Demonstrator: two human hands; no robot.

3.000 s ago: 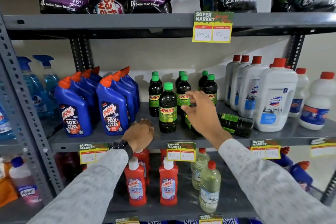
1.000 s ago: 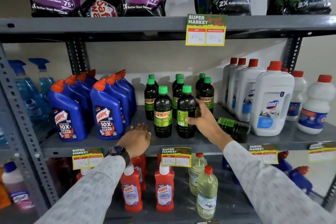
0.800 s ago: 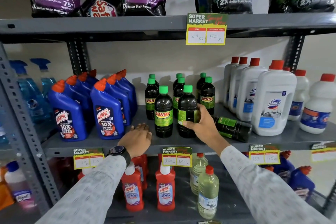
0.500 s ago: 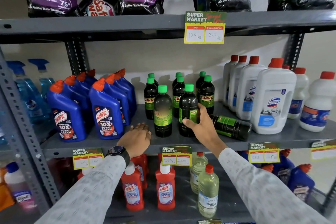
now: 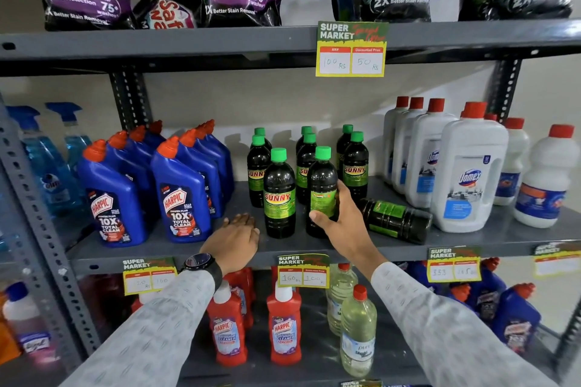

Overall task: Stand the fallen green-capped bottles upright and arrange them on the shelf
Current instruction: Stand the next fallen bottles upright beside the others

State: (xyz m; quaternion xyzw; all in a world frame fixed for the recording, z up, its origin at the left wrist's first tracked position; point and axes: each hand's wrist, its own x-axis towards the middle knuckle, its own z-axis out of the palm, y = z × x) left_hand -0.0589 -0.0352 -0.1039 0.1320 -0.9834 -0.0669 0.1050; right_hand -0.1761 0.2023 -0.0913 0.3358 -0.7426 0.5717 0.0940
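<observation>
One green-capped bottle [image 5: 394, 219] lies on its side on the middle shelf [image 5: 471, 237], near the front edge, between the standing dark bottles and the white Domex jug [image 5: 465, 173]; its cap end is hidden behind the right hand [image 5: 339, 218]. That hand's grip is closed around the lower label of an upright green-capped bottle [image 5: 322, 185], thumb in front, which stands in the front row just beside another upright Sunny bottle [image 5: 279, 195]. Six more green-capped bottles [image 5: 355, 166] stand in pairs behind them. The left hand [image 5: 234, 240] rests flat, palm down, on the shelf's front edge, fingers spread and holding nothing, beside the blue Harpic bottles [image 5: 180, 195].
</observation>
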